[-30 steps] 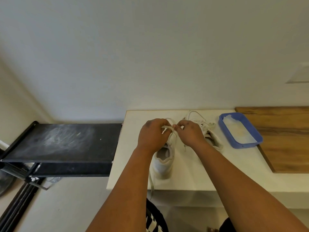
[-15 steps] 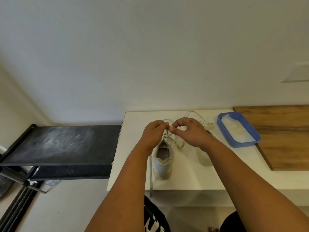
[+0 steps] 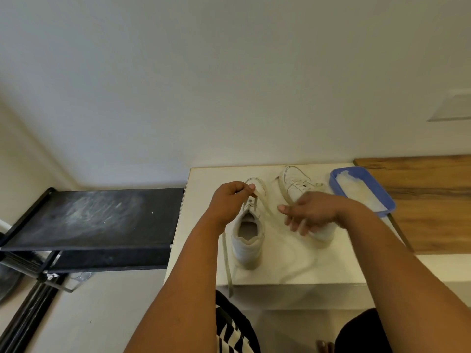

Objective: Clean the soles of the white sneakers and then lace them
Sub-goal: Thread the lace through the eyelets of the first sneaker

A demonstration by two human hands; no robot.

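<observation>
White leather covers the near sneaker (image 3: 247,238), which stands upright on the white tabletop (image 3: 204,225) with its heel toward the person, directly under and just in front of the left hand (image 3: 226,202). The left hand has its fingers curled and pinches a flat lace (image 3: 263,203) between thumb and forefinger above the tongue of this shoe. From there the lace runs across to the right hand (image 3: 309,212), which pinches its other part with the thumb and forefinger while the other fingers hang loosely downward. A loose lace end (image 3: 227,263) falls on the left side of the near sneaker and hangs over the table edge, below the left wrist. The second sneaker (image 3: 297,187) lies behind the right hand, partly hidden by it. Beyond the right wrist stands a blue tray (image 3: 387,200) with something white inside, touching a wooden board (image 3: 433,200). Far to the left of the left hand is a black shelf (image 3: 96,220) with pale dusty marks.
</observation>
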